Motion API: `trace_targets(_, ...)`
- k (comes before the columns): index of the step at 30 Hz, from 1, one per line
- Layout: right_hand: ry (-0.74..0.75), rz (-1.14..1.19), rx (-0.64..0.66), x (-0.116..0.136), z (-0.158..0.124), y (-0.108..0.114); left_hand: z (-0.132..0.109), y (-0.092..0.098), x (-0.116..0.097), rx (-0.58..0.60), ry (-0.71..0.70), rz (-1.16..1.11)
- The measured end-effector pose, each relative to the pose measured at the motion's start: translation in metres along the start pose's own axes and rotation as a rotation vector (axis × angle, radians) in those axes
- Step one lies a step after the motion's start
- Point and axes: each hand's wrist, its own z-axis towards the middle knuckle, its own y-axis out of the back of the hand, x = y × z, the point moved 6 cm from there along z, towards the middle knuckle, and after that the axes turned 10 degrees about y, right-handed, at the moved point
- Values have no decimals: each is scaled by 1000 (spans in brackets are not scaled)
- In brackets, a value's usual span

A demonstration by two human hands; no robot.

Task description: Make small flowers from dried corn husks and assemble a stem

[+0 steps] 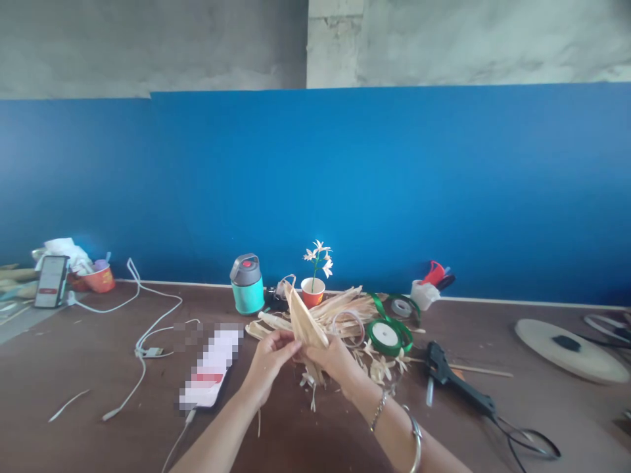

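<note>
Between my two hands a pale dried corn husk (306, 320) stands upright, its tip pointing away from me. My left hand (273, 360) pinches its left edge with thumb and fingers. My right hand (338, 364) grips the lower right side, the thumb lying across it. Just beyond lies a heap of loose corn husks (352, 303). Small husk flowers (380, 369) are scattered by my right wrist, close to a spool of green ribbon (385, 336). Behind the heap, a paper cup (313, 292) holds a stem of white flowers (319, 253).
A black glue gun (458, 381) with its cable lies at the right, near a round board (569, 351). On the left are a charging phone (207, 374) and white cables (148, 335). A teal flask (248, 289) and a white cup with pens (424, 294) stand by the blue partition (315, 184).
</note>
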Motion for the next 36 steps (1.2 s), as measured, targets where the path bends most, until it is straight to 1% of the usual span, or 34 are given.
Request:
trace_targets(4, 3, 32, -8, -1, 6, -4, 1, 0, -1, 35, 31, -41)
trace_targets(9, -20, 173, 6, 0, 7, -10, 3, 2, -2, 58, 25, -59)
trace_targets(14, -31, 217, 3, -3, 6, -8, 2, 2, -3, 69, 22, -56)
trace_targets(16, -16, 234, 1, -3, 7, -7, 2, 1, -3, 87, 40, -57)
trace_targets(19, -36, 218, -12, -6, 9, -4, 1, -1, -1, 99, 65, -53)
trace_targets(22, -33, 217, -3, -8, 10, -5, 0, -1, -1, 75, 62, -44)
trace_targets(32, 22, 134, -16, -9, 11, -5, 1, 2, -5, 3, -31, 62)
trace_targets(36, 96, 72, -37, -4, 11, -8, 2, 4, -4, -93, -76, 171)
